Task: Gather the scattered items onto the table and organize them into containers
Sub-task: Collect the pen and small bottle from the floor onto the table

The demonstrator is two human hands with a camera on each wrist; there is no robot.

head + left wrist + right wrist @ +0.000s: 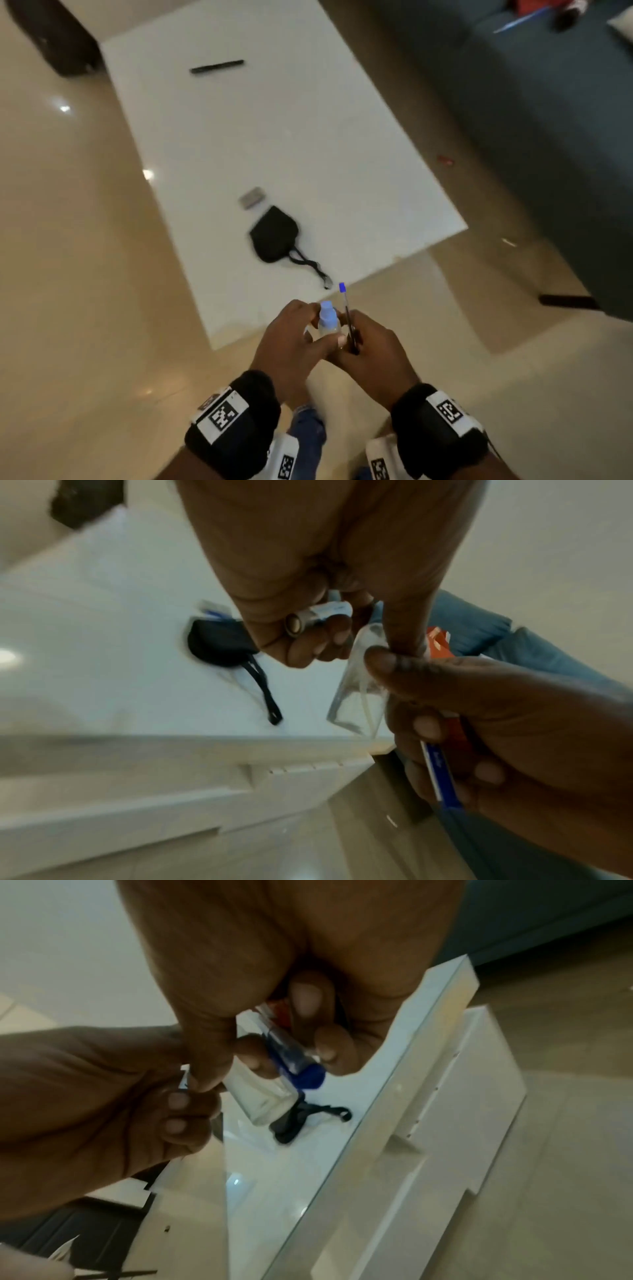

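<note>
Both hands meet over the near corner of the white table. A small clear bottle with a blue cap is pinched between them, under the left forefinger and the right thumb. My left hand also curls round a small white and blue cylinder. In my right hand are a blue-capped pen and a red and white item. A black pouch with a strap lies on the table just ahead, beside a small grey block.
A black marker lies at the table's far end. A dark blue sofa runs along the right. A red scrap and a white scrap lie on the tan floor. A dark object stands at the far left.
</note>
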